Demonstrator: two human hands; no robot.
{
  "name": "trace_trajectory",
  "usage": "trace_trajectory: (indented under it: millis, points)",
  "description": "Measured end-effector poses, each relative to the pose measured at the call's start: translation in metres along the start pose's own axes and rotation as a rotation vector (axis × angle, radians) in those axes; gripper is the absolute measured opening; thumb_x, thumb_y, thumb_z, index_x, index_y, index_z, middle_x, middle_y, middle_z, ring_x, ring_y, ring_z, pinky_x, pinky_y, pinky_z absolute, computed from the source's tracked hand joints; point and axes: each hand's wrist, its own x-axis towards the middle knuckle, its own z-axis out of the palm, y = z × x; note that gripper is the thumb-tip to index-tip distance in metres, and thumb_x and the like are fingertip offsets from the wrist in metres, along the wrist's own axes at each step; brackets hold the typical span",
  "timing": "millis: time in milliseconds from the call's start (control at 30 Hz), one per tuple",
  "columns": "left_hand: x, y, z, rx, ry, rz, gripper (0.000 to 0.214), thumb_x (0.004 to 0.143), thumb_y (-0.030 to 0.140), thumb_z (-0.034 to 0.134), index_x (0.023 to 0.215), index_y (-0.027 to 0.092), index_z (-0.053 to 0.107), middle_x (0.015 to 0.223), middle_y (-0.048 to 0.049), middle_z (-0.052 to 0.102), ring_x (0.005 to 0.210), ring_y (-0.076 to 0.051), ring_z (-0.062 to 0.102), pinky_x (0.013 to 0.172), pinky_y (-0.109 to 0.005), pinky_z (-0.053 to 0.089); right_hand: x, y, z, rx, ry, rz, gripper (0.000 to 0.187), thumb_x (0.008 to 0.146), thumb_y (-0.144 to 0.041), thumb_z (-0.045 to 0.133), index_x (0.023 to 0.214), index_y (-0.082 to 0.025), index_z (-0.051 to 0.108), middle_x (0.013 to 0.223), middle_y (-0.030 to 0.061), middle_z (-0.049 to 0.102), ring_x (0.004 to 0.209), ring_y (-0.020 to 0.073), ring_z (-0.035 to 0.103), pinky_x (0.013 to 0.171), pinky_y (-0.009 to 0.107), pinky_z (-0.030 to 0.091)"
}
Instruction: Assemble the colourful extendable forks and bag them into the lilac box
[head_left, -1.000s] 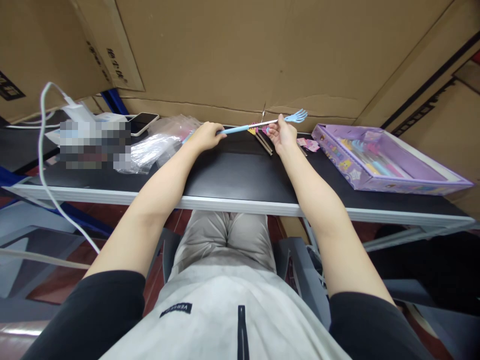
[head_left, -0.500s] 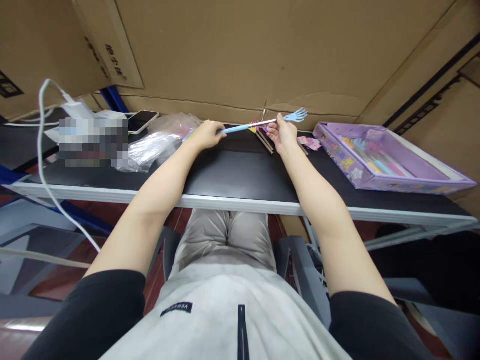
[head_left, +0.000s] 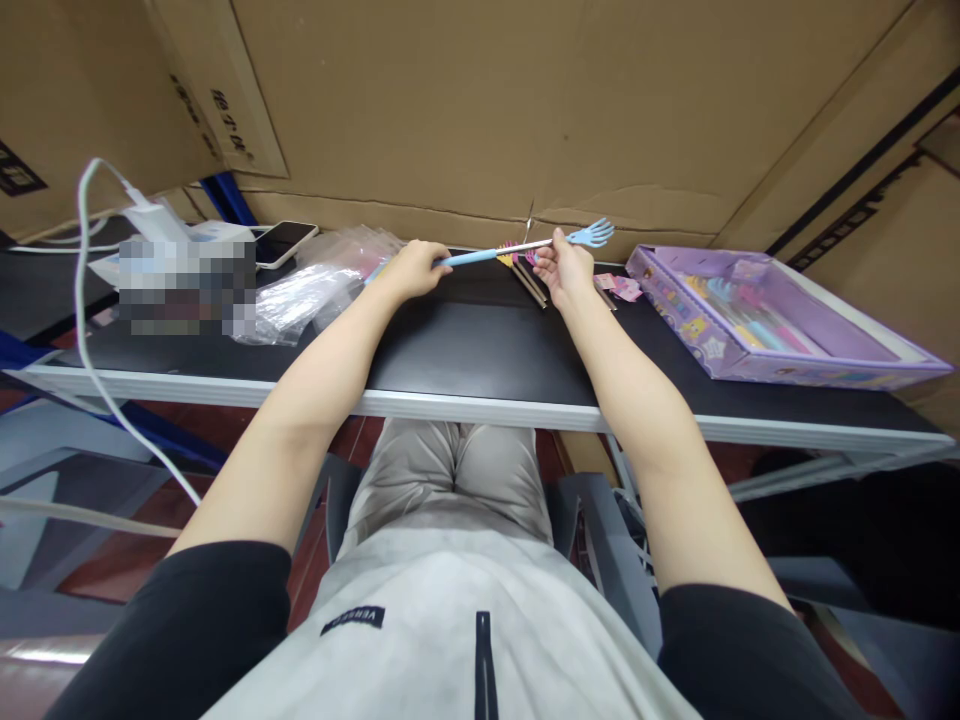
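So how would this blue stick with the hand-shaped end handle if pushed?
The blue stick seems stiff, running straight from left hand to right hand. Being slim, it's probably light, and its splayed end may limit rolling.

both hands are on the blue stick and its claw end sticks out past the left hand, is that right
Not quite: the claw end sticks out past the right hand, not the left hand, as the head view shows. Both hands are on the blue stick, as you say.
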Motion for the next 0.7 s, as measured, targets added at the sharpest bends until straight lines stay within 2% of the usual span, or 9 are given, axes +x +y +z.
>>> trace_trajectory:
  millis: [200, 400, 700]
  points:
    - [-0.002, 0.005, -0.005, 0.025, 0.005, -0.032, 0.034, 0.096, 0.023, 0.058, 0.125, 0.016, 0.075, 0.116, -0.0132, 0.076, 0.116, -0.030, 0.068, 0.107, -0.040, 0.050, -0.003, 0.000, 0.002, -0.009, -0.013, 0.029, 0.030, 0.102, -0.041, 0.071, 0.088, -0.020, 0.056, 0.055, -0.0086, 0.057, 0.043, 0.0048, 0.055, 0.049, 0.013, 0.051]
    - [-0.006, 0.015, -0.012, 0.094, 0.018, -0.144, 0.039, 0.098, 0.019, 0.053, 0.132, 0.015, 0.072, 0.128, -0.0154, 0.074, 0.128, -0.031, 0.064, 0.110, -0.040, 0.048, -0.012, -0.002, 0.006, -0.012, -0.029, 0.069, 0.029, 0.106, -0.037, 0.065, 0.086, -0.019, 0.056, 0.055, -0.0078, 0.058, 0.041, 0.0044, 0.053, 0.047, 0.012, 0.049]
    - [-0.012, 0.026, -0.017, 0.166, 0.018, -0.338, 0.040, 0.099, 0.026, 0.052, 0.132, 0.016, 0.072, 0.132, -0.0180, 0.071, 0.127, -0.034, 0.062, 0.111, -0.045, 0.046, -0.015, 0.001, 0.011, 0.062, -0.022, 0.083, 0.029, 0.102, -0.040, 0.072, 0.087, -0.019, 0.058, 0.056, -0.0079, 0.060, 0.044, 0.0040, 0.055, 0.048, 0.011, 0.049]
